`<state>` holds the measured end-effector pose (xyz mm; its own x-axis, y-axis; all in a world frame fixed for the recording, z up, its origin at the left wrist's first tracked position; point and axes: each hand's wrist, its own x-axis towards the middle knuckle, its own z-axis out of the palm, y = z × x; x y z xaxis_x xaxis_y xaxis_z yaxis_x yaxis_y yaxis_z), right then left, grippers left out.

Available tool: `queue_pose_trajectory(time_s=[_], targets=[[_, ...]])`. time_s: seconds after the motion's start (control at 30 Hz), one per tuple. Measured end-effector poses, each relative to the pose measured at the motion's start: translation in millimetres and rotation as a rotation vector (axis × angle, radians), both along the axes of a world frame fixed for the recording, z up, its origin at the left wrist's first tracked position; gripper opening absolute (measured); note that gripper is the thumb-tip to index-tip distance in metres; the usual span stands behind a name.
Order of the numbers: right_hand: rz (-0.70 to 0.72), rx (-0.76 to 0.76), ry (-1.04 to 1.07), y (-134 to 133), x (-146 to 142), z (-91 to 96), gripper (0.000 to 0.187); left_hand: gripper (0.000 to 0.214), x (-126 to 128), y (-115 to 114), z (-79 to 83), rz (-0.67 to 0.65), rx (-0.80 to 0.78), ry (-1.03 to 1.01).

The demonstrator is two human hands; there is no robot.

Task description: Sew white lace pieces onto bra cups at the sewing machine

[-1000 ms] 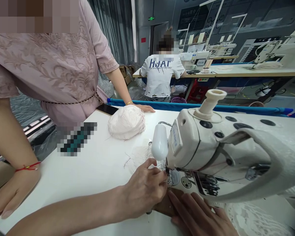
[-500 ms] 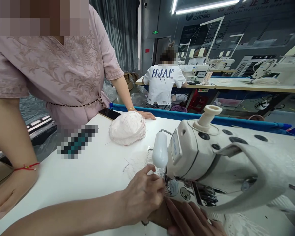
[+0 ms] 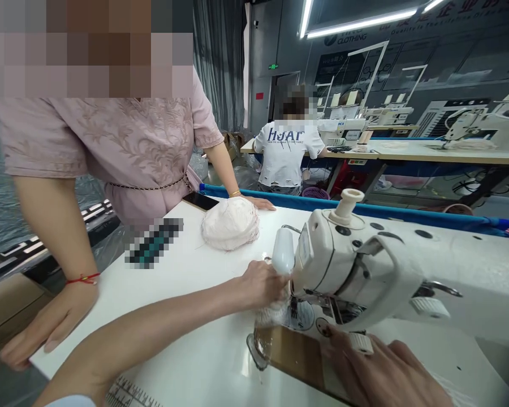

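Note:
My left hand (image 3: pixel 261 287) is closed, fingers curled around white lace fabric (image 3: pixel 274 314) beside the presser foot (image 3: pixel 296 310) of a white sewing machine (image 3: pixel 360 260). The fingertips are partly hidden and blurred behind the machine's pale bulb-shaped lamp (image 3: pixel 283 251). Over the front of the machine bed lies my right hand (image 3: pixel 385 364), its fingers stretched forward and holding nothing visible. A brown slide plate (image 3: pixel 292 351) shows between the two hands. More pale fabric peeks out beyond my right wrist.
A cream cup-shaped fabric piece (image 3: pixel 229 223) and a phone (image 3: pixel 200 200) lie at the table's far side. A person in pink (image 3: pixel 148 152) leans on the tabletop at left. Behind, another person (image 3: pixel 287 150) sits by more sewing machines. A printed ruler (image 3: pixel 131 393) marks the near edge.
My left hand has shifted away toward the lamp with the lace. My right hand has moved right, uncovering the brown plate. The view has tilted slightly.

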<state>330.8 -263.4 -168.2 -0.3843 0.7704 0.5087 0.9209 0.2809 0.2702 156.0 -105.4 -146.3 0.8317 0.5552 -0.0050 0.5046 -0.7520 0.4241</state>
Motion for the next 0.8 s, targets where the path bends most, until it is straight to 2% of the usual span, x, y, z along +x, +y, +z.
queue_pose_trajectory(time_s=[0.07,0.13,0.17,0.2,0.27,0.33,0.4,0.5,0.6,0.67,0.8], targets=[[-0.013,-0.087,0.154,-3,-3,-0.4,0.029,0.012,-10,-14,11.9,0.008,0.011,0.091],[0.017,-0.342,0.458,-7,-13,0.9,0.044,0.016,-24,-34,27.7,0.004,-0.045,0.157],[0.062,-0.517,0.644,-8,-20,3.3,0.052,0.016,-32,-44,36.3,0.001,-0.132,0.170],[0.114,-0.685,0.831,-10,-27,7.1,0.054,0.015,-40,-54,44.8,0.009,-0.259,0.149],[0.191,-0.944,1.145,-15,-42,18.1,0.045,0.016,-56,-71,59.1,0.055,-0.586,0.055],[0.189,-1.089,1.348,-23,-54,31.0,0.033,0.022,-70,-86,67.0,0.108,-0.897,-0.040],[0.164,-1.206,1.480,-34,-63,42.3,0.033,0.028,-82,-100,67.7,0.122,-1.075,-0.093],[0.212,-1.336,1.576,-51,-72,53.0,0.032,0.032,-93,-119,59.9,0.064,-1.026,-0.118],[0.264,-1.423,1.532,-67,-75,59.0,0.029,0.035,-98,-136,52.2,0.056,-1.049,-0.147],[0.255,-1.444,1.482,-77,-75,62.1,0.028,0.035,-101,-144,51.7,0.071,-1.122,-0.179],[0.207,-1.417,1.408,-96,-75,61.5,0.028,0.031,-106,-151,59.0,0.064,-1.150,-0.143]])
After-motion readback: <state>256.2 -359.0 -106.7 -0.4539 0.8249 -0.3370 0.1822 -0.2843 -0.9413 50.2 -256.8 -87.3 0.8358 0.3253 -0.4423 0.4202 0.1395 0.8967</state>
